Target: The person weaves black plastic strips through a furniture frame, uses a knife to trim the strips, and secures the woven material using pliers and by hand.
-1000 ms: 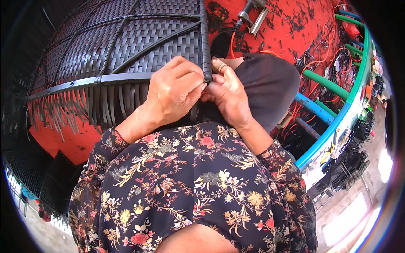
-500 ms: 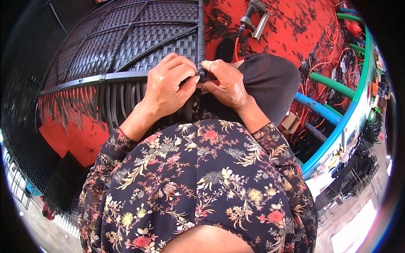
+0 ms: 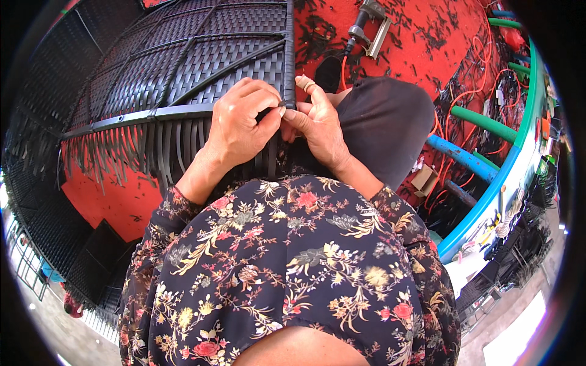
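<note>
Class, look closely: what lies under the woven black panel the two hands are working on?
Under the woven black panel lies a red floor, with loose strips hanging over it. The weave hides the rest.

Red floor (image 3: pixel 427 43) strewn with short black offcuts and orange cords; a power tool (image 3: pixel 366 15) with a metal bracket lies near the upper edge; to the right, a curved green and blue pipe frame (image 3: pixel 488 201) with crossbars; beyond it, pale sunlit ground (image 3: pixel 525 329); at lower left, dark woven panels (image 3: pixel 91 262) stacked beside a metal railing (image 3: pixel 24 262); daylight throughout.
</note>
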A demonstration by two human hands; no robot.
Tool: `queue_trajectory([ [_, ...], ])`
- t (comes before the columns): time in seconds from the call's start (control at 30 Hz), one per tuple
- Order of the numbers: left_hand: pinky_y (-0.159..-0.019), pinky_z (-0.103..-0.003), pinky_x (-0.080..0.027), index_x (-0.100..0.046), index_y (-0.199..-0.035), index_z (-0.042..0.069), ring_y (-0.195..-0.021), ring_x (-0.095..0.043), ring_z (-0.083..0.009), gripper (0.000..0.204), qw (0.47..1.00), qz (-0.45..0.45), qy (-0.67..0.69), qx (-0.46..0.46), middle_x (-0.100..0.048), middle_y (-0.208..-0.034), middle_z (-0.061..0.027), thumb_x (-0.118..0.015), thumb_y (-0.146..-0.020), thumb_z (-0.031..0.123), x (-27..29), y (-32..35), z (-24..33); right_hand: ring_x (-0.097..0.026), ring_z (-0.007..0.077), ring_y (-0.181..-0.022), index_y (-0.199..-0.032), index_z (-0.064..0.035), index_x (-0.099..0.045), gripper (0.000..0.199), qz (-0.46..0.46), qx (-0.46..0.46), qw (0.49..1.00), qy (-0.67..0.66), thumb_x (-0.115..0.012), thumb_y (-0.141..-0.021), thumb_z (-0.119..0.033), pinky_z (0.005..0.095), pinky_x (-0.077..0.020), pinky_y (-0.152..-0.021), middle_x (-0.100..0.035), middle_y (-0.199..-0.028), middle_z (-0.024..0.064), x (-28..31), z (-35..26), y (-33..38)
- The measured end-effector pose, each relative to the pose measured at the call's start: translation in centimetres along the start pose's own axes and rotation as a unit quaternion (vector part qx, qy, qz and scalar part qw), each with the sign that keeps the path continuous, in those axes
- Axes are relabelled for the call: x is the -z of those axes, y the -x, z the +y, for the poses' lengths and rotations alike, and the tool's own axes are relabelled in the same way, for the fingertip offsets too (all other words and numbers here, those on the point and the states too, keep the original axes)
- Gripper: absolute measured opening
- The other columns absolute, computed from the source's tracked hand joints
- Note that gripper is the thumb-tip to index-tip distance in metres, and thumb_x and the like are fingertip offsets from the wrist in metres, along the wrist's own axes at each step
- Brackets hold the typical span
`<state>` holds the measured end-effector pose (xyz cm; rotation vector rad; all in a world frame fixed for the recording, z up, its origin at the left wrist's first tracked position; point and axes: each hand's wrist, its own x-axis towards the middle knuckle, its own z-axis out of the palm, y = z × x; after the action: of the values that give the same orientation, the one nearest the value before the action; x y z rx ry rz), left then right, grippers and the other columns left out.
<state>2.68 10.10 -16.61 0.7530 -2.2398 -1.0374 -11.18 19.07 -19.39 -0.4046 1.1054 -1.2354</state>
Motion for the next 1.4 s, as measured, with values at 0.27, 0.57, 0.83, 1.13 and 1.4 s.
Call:
queue_trajectory([
  [0.27,-0.064,-0.033,-0.048,-0.057,-0.071,0.003,-0.073,-0.058,-0.0258,0.008,1.0,0.001,0.006,0.015,-0.062,-0.078,-0.0073,-0.064,-0.068,0.001,0.2,0.2,0.7,-0.046,0.0073,-0.054,-0.137,0.0045,-0.017,0.065,0.075,-0.026,0.997,0.004,-0.053,-0.088,-0.02,0.02,-0.0363,-0.048,-0.054,-0.068,0.0031,-2.2,-0.9,0.9],
  [0.57,-0.064,-0.034,-0.047,-0.059,-0.072,0.002,-0.074,-0.059,-0.0261,0.007,0.999,0.004,0.017,0.05,-0.062,-0.078,-0.0086,-0.066,-0.071,0.003,0.2,0.4,-0.7,-0.05,0.0068,-0.062,-0.121,0.0025,-0.044,0.047,0.113,-0.065,0.983,0.128,-0.058,-0.086,-0.025,0.0215,-0.0412,-0.055,-0.057,-0.069,0.0054,-1.0,-0.4,-0.7],
  [0.83,-0.065,-0.035,-0.047,-0.059,-0.075,0.001,-0.075,-0.059,-0.0277,0.009,0.998,-0.013,-0.003,0.061,-0.061,-0.077,-0.0096,-0.066,-0.07,0.005,0.2,0.5,-1.9,-0.056,0.0164,-0.065,-0.087,-0.0011,-0.061,0.017,0.061,0.225,0.914,0.333,-0.066,-0.076,-0.013,0.0293,-0.0455,-0.061,-0.057,-0.072,0.0076,-1.5,-1.5,-1.7],
  [1.13,-0.064,-0.035,-0.047,-0.056,-0.075,0.004,-0.072,-0.057,-0.0283,0.021,0.995,0.059,-0.068,-0.045,-0.06,-0.078,-0.0083,-0.072,-0.06,0.004,-0.9,1.0,-2.3,-0.053,0.0114,-0.058,-0.074,0.0034,-0.058,0.012,0.094,0.109,0.975,0.169,-0.062,-0.077,-0.007,0.0286,-0.0431,-0.055,-0.058,-0.065,0.0069,-1.0,-0.5,-3.4],
  [1.4,-0.063,-0.035,-0.044,-0.058,-0.076,0.006,-0.07,-0.058,-0.0248,0.014,0.988,0.124,-0.054,0.072,-0.061,-0.073,-0.005,-0.067,-0.066,0.004,-1.8,1.1,-1.8,-0.047,0.0054,-0.057,-0.073,0.0039,-0.06,0.012,0.085,0.087,0.973,0.197,-0.062,-0.077,-0.007,0.0246,-0.0408,-0.051,-0.058,-0.062,0.0032,-1.2,-0.6,-4.7],
])
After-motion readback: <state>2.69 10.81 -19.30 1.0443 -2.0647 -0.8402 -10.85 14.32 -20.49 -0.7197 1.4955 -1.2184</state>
